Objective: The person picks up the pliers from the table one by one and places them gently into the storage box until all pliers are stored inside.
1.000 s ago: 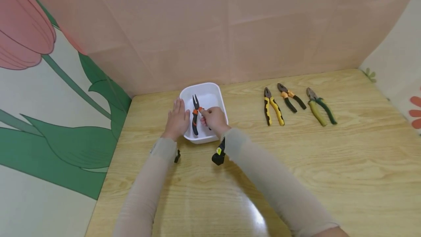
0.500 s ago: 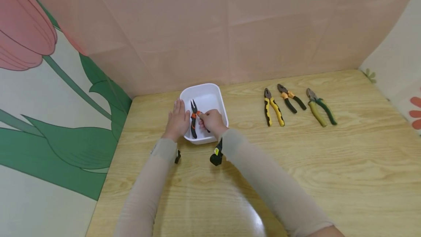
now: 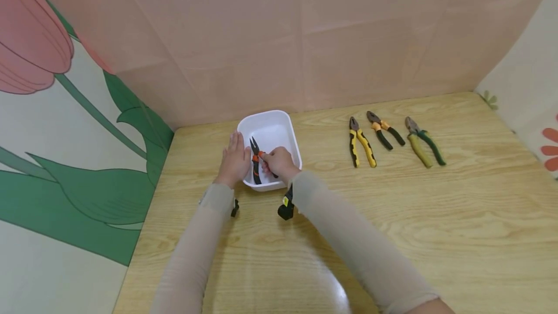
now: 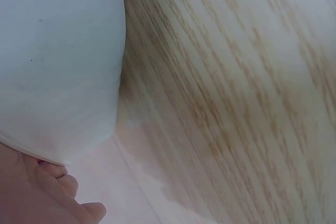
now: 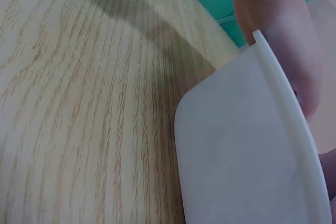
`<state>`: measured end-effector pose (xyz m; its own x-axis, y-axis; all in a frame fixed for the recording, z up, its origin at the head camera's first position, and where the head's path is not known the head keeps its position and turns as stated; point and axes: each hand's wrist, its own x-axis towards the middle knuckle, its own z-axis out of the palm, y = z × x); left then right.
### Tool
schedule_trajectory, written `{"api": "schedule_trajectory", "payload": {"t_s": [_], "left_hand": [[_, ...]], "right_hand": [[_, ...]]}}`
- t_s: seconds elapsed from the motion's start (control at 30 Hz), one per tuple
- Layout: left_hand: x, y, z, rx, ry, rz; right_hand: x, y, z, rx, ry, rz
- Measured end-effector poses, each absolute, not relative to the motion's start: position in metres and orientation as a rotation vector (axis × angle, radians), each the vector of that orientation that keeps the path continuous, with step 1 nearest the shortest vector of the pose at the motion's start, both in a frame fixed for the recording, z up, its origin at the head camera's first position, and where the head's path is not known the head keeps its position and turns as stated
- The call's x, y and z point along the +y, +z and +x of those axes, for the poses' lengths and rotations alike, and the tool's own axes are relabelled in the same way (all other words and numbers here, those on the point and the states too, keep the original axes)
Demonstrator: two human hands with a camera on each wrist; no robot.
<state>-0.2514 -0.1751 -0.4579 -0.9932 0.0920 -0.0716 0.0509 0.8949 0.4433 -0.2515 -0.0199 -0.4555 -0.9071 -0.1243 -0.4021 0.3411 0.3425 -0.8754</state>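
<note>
Orange-black pliers inside white tub, toward its left wall – likely stiff, dense, slick at the dark nose, so take the handles, one of which the right hand pinches near its orange collar – left hand straight-fingered on tub's left rim, yellow-black pliers well right of tub

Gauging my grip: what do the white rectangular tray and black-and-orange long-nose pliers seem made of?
White rectangular tray: probably plastic, smooth, satin; its moulded rim and rounded corners suggest it.
Black-and-orange long-nose pliers: slim dark tip suggests dull metal; two-colour handles look like matte rubber or plastic.
</note>
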Motion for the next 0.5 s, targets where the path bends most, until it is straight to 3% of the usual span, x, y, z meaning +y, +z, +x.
{"api": "schedule_trajectory", "payload": {"t_s": [0.5], "left_hand": [[-0.1776,-0.4608,-0.2519,2.968,0.731,0.098]], "right_hand": [[-0.0201,-0.4553,-0.2492,2.214,-1.508,0.149]]}}
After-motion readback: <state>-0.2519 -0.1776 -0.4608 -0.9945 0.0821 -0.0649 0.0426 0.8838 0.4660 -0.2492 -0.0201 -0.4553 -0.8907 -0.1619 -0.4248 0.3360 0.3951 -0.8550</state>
